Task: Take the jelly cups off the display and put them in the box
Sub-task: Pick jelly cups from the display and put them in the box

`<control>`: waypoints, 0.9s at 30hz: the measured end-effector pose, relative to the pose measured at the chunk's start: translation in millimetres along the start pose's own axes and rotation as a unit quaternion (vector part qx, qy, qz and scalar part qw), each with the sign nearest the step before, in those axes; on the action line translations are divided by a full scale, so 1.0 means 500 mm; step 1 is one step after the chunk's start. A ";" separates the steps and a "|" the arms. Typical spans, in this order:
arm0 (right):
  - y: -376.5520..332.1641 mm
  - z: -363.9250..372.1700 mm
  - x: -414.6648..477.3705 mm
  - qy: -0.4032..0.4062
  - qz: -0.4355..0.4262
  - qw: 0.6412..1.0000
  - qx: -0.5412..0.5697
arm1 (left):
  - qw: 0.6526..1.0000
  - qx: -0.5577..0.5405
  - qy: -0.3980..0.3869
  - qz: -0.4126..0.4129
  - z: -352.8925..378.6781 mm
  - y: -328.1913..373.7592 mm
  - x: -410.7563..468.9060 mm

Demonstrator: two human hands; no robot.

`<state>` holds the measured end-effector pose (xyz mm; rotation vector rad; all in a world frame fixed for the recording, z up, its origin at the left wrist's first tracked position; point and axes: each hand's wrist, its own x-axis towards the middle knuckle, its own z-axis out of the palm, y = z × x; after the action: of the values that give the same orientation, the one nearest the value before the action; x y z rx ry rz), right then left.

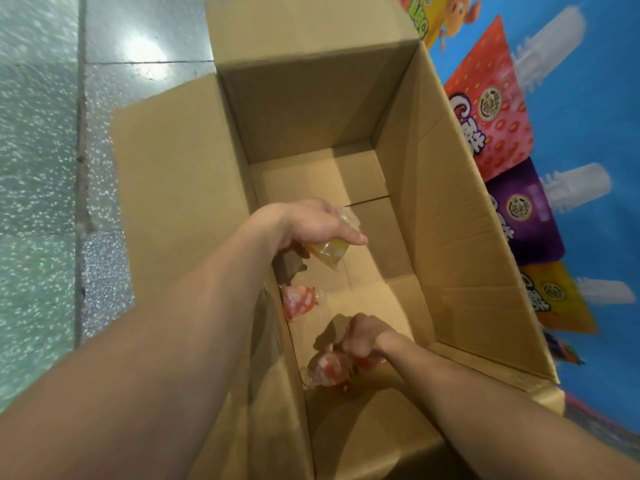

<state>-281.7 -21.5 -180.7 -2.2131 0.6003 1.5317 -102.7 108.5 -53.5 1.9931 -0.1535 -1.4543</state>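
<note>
An open cardboard box (446, 209) stands on the floor with its flaps spread. My left hand (311, 226) reaches into it from the left and grips a yellow jelly cup (327, 252) above the box floor. Lower down, my right hand (363, 336) is closed on a red jelly cup (325, 370) close to the near left corner of the box floor. Another red jelly cup (299, 303) lies on its side on the box floor against the left wall, between my two hands.
A blue display panel (585, 133) with red, purple and yellow printed packs runs along the box's right side. Speckled grey-green floor tiles (41, 168) lie to the left. The box's left flap (180, 188) lies outward over the floor.
</note>
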 end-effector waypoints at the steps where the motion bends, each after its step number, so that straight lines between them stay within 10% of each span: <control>1: 0.001 0.002 0.006 0.002 0.006 1.000 -0.008 | 1.000 -0.003 -0.004 -0.003 -0.001 -0.001 -0.001; 27: -0.003 0.015 0.001 -0.138 0.025 0.975 0.170 | 1.000 0.022 0.005 0.013 -0.011 -0.012 -0.009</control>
<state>-286.6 -16.6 -183.3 -1.7090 0.7686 1.5891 -101.2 117.5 -52.1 2.0257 -0.2074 -1.4366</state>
